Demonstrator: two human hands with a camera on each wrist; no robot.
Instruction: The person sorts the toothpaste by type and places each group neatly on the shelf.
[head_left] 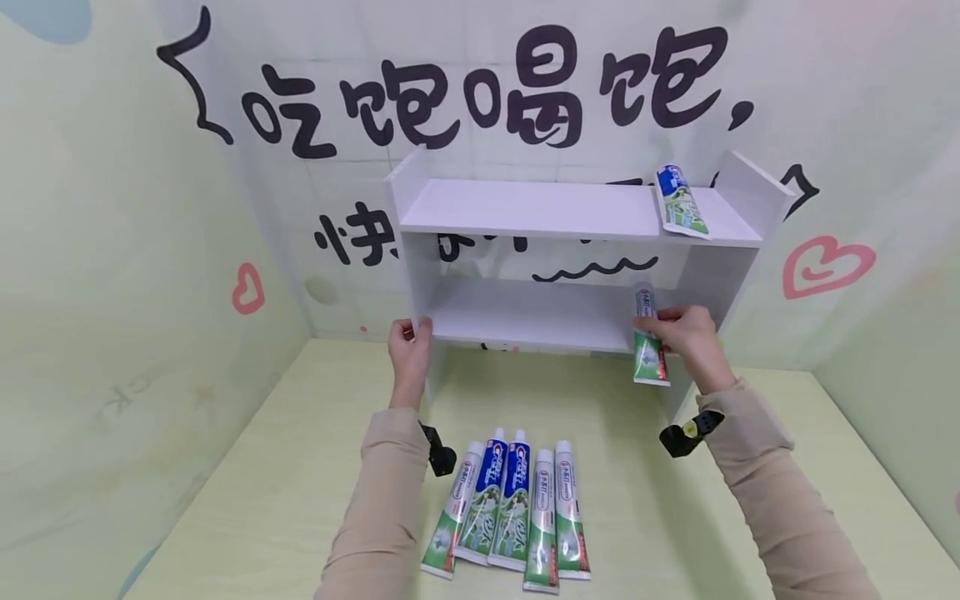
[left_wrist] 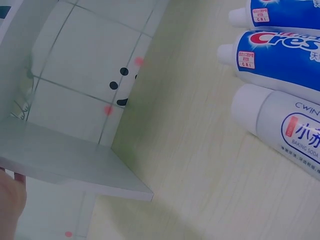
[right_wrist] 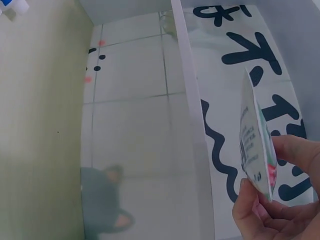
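My right hand (head_left: 692,337) pinches a white-and-green toothpaste tube (head_left: 647,354) between thumb and fingers. The tube stands tilted at the front edge of the lower shelf, its crimped end towards me. In the right wrist view, that toothpaste tube (right_wrist: 257,145) appears edge-on, with the right hand (right_wrist: 285,205) beside it. My left hand (head_left: 410,354) grips the left side panel of the white shelf unit (head_left: 525,208); its fingertips are partly hidden. The left wrist view catches only part of the left hand (left_wrist: 10,202) against the panel. A blue-and-green toothpaste tube (head_left: 681,200) lies on the top shelf, right side.
Below the unit, several toothpaste tubes lie side by side on the pale wooden table (head_left: 360,533): blue-and-green Crest ones (head_left: 512,504) and white-and-green ones (head_left: 542,525). Behind stands a wall (head_left: 322,175) with black lettering. Side walls flank the table.
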